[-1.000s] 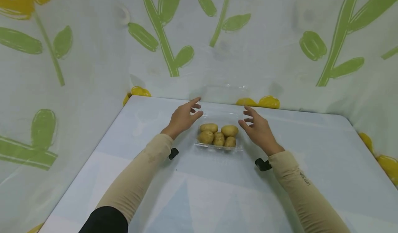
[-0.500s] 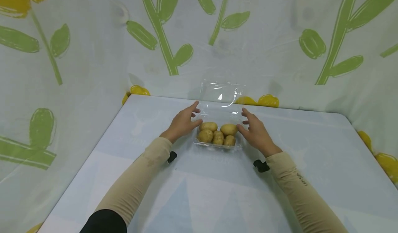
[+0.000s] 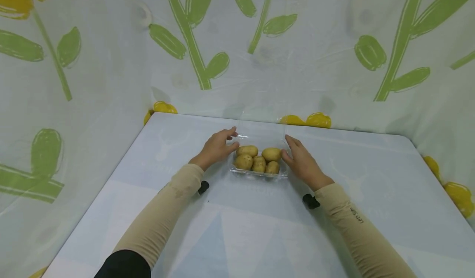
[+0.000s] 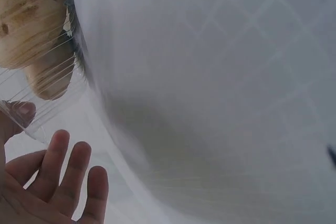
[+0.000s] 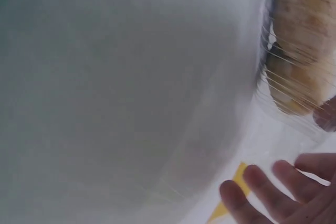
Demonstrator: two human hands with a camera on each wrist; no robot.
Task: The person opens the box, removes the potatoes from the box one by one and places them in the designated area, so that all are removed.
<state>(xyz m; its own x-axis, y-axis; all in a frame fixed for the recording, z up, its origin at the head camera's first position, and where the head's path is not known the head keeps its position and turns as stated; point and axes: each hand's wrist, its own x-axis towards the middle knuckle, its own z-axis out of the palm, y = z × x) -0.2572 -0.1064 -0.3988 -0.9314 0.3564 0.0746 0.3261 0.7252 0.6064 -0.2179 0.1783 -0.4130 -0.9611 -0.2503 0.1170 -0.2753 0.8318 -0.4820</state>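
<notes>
A clear plastic clamshell box [image 3: 257, 173] sits at the middle of the table and holds several potatoes [image 3: 258, 159]. Its see-through lid [image 3: 259, 137] leans low over them; whether it is fully down I cannot tell. My left hand [image 3: 217, 148] touches the box's left side with straight fingers. My right hand [image 3: 301, 160] touches its right side the same way. In the left wrist view a potato [image 4: 29, 19] shows through ribbed plastic above my left hand [image 4: 52, 182], whose thumb lies against the box's edge. The right wrist view shows a potato [image 5: 304, 35] above my right hand [image 5: 283, 192].
The pale blue table [image 3: 237, 228] is walled on the left, back and right by a white curtain [image 3: 297, 63] printed with green stems and yellow flowers. Small black wrist cameras [image 3: 203, 186] sit on both sleeves.
The lid stood upright behind the potatoes and has come down over them. Both hands have moved in and down against the box's sides.
</notes>
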